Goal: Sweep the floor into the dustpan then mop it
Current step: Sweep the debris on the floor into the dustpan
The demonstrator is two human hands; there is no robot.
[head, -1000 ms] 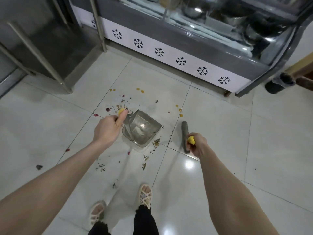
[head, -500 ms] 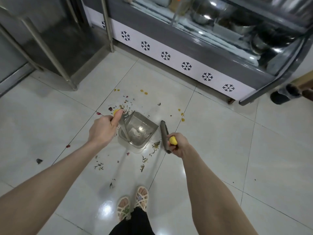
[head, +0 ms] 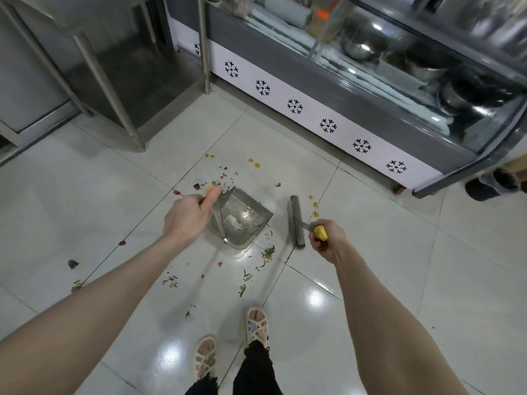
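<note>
A grey metal dustpan [head: 242, 219] rests on the white tiled floor, its mouth facing right. My left hand [head: 188, 216] grips its yellow-tipped handle. My right hand [head: 328, 240] grips the yellow-tipped handle of a broom, whose grey head [head: 296, 220] stands on the floor a short way right of the dustpan's mouth. Scattered debris [head: 266, 253] of dry leaves and petals lies just in front of the pan, more bits [head: 221, 179] lie behind it, and orange spots [head: 253, 162] mark the tile beyond.
A refrigerated display counter [head: 328, 125] with snowflake marks runs along the far side. A steel table's legs [head: 114, 92] stand at the far left. My sandalled feet [head: 256, 326] are close below the debris. A dark shoe [head: 484, 188] shows at the right edge.
The broom head swung in close to the dustpan's mouth half a second ago, then moved back out to the right. The dustpan and my left hand stayed in place.
</note>
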